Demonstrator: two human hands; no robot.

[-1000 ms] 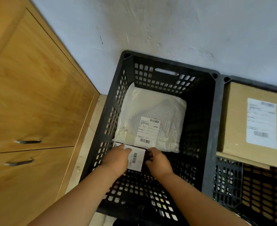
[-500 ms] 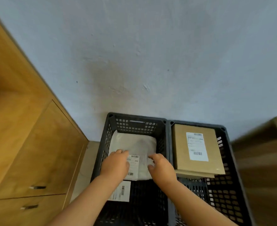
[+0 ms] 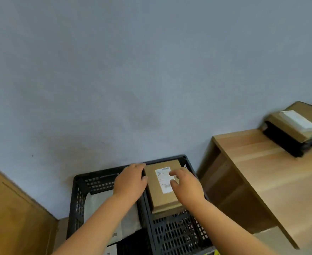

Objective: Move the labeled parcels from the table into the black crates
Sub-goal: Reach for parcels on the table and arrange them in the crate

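**Hands free between parcels; more wait on the tabletop**

Head view: both hands hover over the crates, empty. The left hand (image 3: 130, 181) and right hand (image 3: 185, 183) each show a wide, relaxed grip. A brown box (image 3: 163, 188) lies in the right crate (image 3: 179, 234), a white mailer (image 3: 131, 225) in the left crate (image 3: 78, 203). Judged next: turn to the tabletop (image 3: 262, 173) and fetch the stacked parcels (image 3: 295, 126).

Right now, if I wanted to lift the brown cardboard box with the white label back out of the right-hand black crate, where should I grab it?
Probably by its two long side edges, from above. The cardboard box lies flat, label up, at the far end of the right crate, whose walls block a sideways reach. The left hand and right hand already flank it.
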